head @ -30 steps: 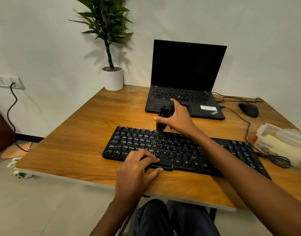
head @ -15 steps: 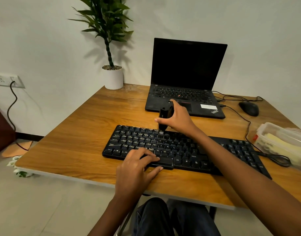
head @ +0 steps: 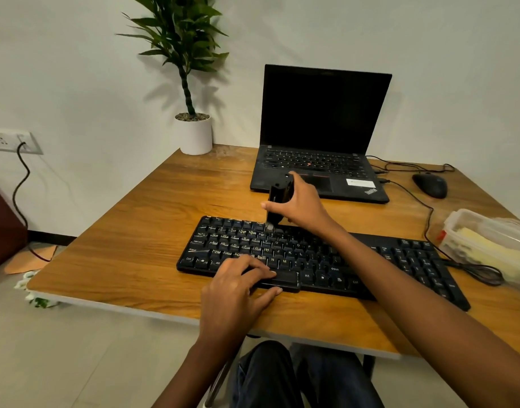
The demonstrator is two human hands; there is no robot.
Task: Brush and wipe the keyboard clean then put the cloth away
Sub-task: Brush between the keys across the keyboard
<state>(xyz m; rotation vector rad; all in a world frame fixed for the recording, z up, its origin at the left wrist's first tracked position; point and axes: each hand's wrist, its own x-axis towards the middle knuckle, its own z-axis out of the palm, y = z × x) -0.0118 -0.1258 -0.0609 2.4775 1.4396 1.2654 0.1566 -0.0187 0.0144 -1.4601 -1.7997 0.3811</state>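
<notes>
Keyboard (head: 311,260) lies on the bench (head: 135,245) before the laptop (head: 323,113). Brushing seems midway: my right fingers (head: 266,205) grip the brush (head: 277,198) at its top row, and my left fingers (head: 258,270) rest flat on its near edge. Wiping remains; the cloth (head: 485,245) is possibly that yellow thing in the tub (head: 464,214) at its right.

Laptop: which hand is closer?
Right. The right hand, gripping the brush, is just in front of the laptop; the left hand rests on the keyboard's near edge, farther from it.

ThinkPad on laptop (head: 323,113); Ctrl, Alt, Shift on kbd (head: 238,245).
</notes>
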